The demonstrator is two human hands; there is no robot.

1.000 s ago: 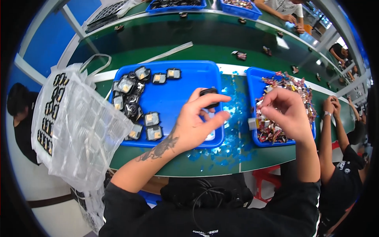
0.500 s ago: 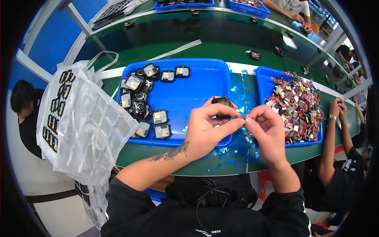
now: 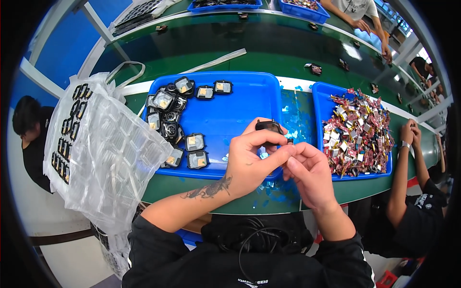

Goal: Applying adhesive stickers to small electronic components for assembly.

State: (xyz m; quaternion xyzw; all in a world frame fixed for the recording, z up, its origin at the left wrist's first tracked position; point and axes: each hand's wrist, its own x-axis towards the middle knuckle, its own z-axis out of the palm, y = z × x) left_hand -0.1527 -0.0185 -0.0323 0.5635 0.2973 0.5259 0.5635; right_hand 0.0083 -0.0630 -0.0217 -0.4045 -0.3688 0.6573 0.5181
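Over the right edge of a blue tray (image 3: 230,149), my left hand (image 3: 252,156) grips a black watch case (image 3: 270,126) in its curled fingers. A small dark part (image 3: 290,141) pokes up where the thumb and fingers of both hands come together. Pressed close to my left thumb tip, my right hand (image 3: 311,175) has its fingers bent in a pinch. What it holds, if anything, is hidden. Several black watch cases (image 3: 194,142) with pale and gold insides lie in the tray's left part, some piled up.
Right of my hands, a second blue tray (image 3: 318,110) carries a heap of small circuit boards (image 3: 357,134). Blue film scraps (image 3: 290,117) litter the green table between the trays. A translucent plastic bag (image 3: 105,158) stands left. Beyond runs a green conveyor belt (image 3: 192,45); co-workers sit around.
My right hand has moved left and slightly down, closer against my left hand. The small parts on the belt have shifted right. A far co-worker's arm has reached down toward the belt.
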